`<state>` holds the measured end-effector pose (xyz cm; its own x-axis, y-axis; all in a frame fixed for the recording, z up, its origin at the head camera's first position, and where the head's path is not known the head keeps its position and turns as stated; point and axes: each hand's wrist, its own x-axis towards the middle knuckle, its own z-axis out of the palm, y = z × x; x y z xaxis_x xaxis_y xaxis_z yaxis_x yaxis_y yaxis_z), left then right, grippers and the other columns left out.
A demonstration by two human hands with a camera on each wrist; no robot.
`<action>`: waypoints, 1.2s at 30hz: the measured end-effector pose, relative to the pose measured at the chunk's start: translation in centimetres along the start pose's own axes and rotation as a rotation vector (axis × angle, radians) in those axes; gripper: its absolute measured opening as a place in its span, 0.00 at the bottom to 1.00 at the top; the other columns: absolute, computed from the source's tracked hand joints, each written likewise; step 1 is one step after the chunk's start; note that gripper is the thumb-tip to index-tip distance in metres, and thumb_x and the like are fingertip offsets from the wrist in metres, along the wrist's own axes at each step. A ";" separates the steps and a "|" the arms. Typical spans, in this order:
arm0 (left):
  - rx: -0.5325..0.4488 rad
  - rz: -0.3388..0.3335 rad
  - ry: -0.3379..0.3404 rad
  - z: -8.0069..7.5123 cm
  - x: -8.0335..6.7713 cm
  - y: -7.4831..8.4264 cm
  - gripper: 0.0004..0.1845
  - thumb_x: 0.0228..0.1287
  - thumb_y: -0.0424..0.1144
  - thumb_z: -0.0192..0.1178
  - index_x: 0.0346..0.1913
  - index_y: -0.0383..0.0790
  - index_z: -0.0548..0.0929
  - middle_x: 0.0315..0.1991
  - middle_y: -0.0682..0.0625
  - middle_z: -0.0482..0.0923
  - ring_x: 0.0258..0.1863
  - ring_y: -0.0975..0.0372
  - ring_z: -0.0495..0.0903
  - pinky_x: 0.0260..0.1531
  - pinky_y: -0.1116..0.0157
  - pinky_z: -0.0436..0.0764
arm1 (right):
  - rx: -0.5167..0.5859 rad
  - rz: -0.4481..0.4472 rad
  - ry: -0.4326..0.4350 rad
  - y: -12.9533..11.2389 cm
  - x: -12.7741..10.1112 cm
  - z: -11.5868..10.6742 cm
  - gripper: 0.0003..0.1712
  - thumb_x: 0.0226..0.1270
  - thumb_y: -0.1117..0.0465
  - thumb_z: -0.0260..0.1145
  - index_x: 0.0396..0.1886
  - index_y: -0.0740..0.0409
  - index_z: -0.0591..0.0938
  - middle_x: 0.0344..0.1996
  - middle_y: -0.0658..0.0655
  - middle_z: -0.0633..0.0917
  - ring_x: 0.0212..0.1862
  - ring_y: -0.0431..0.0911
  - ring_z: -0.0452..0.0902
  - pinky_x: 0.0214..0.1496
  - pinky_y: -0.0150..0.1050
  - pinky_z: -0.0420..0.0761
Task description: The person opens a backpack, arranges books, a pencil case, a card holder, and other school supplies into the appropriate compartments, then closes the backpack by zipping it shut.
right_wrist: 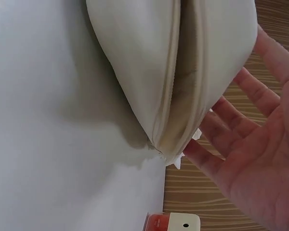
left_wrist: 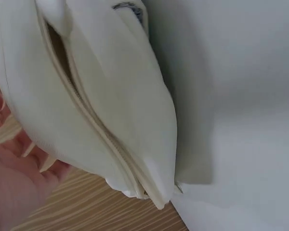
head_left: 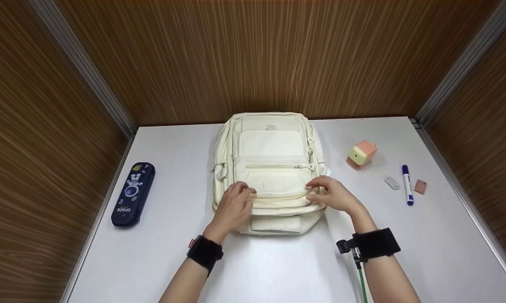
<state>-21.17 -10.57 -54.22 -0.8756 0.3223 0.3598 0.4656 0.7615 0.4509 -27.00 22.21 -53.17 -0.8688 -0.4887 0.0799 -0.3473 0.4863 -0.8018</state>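
Observation:
A cream backpack (head_left: 271, 143) lies on its back on the white table, with its bottom toward me. Its lower front pocket has a zip slit that gapes in both wrist views, showing the lining (right_wrist: 183, 91). My left hand (head_left: 235, 206) is at the left end of this pocket, fingertips at the fabric edge. In the left wrist view, the left fingers (left_wrist: 58, 169) rest loosely along the cloth. At the pocket's right end is my right hand (head_left: 333, 194), thumb and forefinger apart. The right wrist view shows its fingers (right_wrist: 262, 94) spread and fairly straight against the bag's side.
A dark blue pencil case (head_left: 133, 194) with an astronaut print lies left of the bag. To the right are a pink and yellow pencil sharpener (head_left: 361, 154), a small white eraser-like piece (head_left: 391, 182), a blue marker (head_left: 407, 185) and a pink eraser (head_left: 420, 186). Wood-grain panels (head_left: 253, 59) enclose the table.

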 end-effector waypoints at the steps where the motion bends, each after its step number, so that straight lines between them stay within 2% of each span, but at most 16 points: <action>1: 0.014 -0.012 -0.007 0.2 0.1 0.0 0.17 0.65 0.38 0.50 0.54 0.44 0.82 0.55 0.45 0.73 0.57 0.52 0.71 0.61 0.51 0.66 | -0.006 0.003 0.004 0.0 0.0 0.1 0.23 0.56 0.60 0.76 0.50 0.64 0.83 0.51 0.60 0.81 0.57 0.57 0.73 0.62 0.58 0.66; 3: 0.048 -0.047 -0.053 0.6 0.1 0.1 0.21 0.69 0.47 0.52 0.61 0.46 0.79 0.64 0.42 0.67 0.65 0.49 0.65 0.67 0.48 0.58 | -0.010 0.005 0.005 0.2 0.0 0.4 0.25 0.52 0.63 0.78 0.50 0.64 0.83 0.51 0.60 0.80 0.57 0.58 0.72 0.62 0.58 0.65; 5: 0.080 -0.078 -0.132 1.2 0.1 0.3 0.29 0.69 0.58 0.52 0.68 0.50 0.73 0.72 0.40 0.58 0.73 0.45 0.54 0.69 0.42 0.47 | -0.016 0.006 0.005 0.3 0.0 0.6 0.27 0.48 0.65 0.80 0.51 0.64 0.82 0.52 0.60 0.79 0.57 0.58 0.71 0.62 0.57 0.65; 8: 0.115 -0.113 -0.246 2.2 -0.1 0.6 0.38 0.65 0.69 0.50 0.74 0.56 0.65 0.77 0.38 0.45 0.75 0.41 0.39 0.66 0.35 0.38 | -0.017 0.016 -0.002 0.7 -0.1 1.1 0.30 0.45 0.68 0.80 0.51 0.64 0.82 0.53 0.62 0.75 0.58 0.59 0.69 0.61 0.58 0.65; 10: 0.131 -0.122 -0.281 2.8 -0.2 0.7 0.40 0.64 0.71 0.50 0.75 0.58 0.62 0.78 0.38 0.41 0.74 0.39 0.35 0.64 0.32 0.36 | -0.019 0.022 -0.004 0.9 -0.2 1.5 0.31 0.43 0.69 0.80 0.52 0.63 0.82 0.54 0.63 0.73 0.59 0.60 0.68 0.61 0.58 0.65; 14: 0.150 -0.128 -0.269 3.5 -0.4 0.7 0.40 0.64 0.70 0.51 0.75 0.58 0.62 0.78 0.37 0.40 0.74 0.39 0.34 0.62 0.30 0.38 | -0.017 0.027 0.007 1.2 -0.3 1.8 0.31 0.44 0.70 0.80 0.52 0.63 0.81 0.56 0.63 0.72 0.60 0.61 0.67 0.63 0.58 0.64; 17: 0.141 -0.128 -0.254 3.6 -0.4 0.6 0.39 0.64 0.69 0.51 0.75 0.58 0.63 0.78 0.38 0.41 0.74 0.39 0.35 0.63 0.30 0.39 | -0.003 0.034 0.070 1.4 -0.3 1.6 0.25 0.50 0.71 0.76 0.51 0.65 0.82 0.54 0.63 0.76 0.59 0.60 0.70 0.62 0.57 0.66; 22: 0.122 -0.133 -0.265 3.5 -0.4 0.5 0.39 0.65 0.69 0.51 0.75 0.58 0.63 0.78 0.39 0.40 0.74 0.38 0.35 0.63 0.31 0.40 | -0.012 0.125 0.306 1.9 -0.2 0.5 0.12 0.64 0.74 0.64 0.47 0.71 0.82 0.44 0.67 0.83 0.50 0.60 0.79 0.55 0.54 0.75; 26: 0.120 -0.137 -0.268 3.4 -0.4 0.6 0.38 0.65 0.69 0.50 0.75 0.58 0.63 0.78 0.38 0.41 0.74 0.38 0.35 0.63 0.30 0.41 | -0.075 0.249 0.447 2.8 -0.1 -0.5 0.11 0.68 0.74 0.59 0.47 0.71 0.81 0.43 0.69 0.83 0.48 0.61 0.80 0.52 0.52 0.78; 31: 0.115 -0.136 -0.266 3.3 -0.3 0.6 0.38 0.65 0.69 0.51 0.74 0.57 0.64 0.77 0.38 0.42 0.74 0.38 0.36 0.62 0.30 0.42 | -0.107 0.346 0.447 3.7 0.1 -1.1 0.15 0.69 0.72 0.55 0.53 0.72 0.79 0.47 0.70 0.82 0.50 0.62 0.80 0.52 0.53 0.77; 36: 0.102 -0.134 -0.270 3.1 -0.2 0.4 0.38 0.66 0.69 0.49 0.74 0.57 0.64 0.77 0.39 0.43 0.74 0.39 0.37 0.63 0.31 0.43 | -0.108 0.372 0.413 4.1 0.4 -0.9 0.21 0.69 0.71 0.54 0.61 0.72 0.74 0.52 0.72 0.79 0.54 0.64 0.77 0.55 0.54 0.75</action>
<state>-21.15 -8.60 -56.60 -0.9373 0.3423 0.0664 0.3400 0.8553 0.3908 -29.04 24.66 -55.90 -0.9980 0.0434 0.0460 -0.0064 0.6538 -0.7566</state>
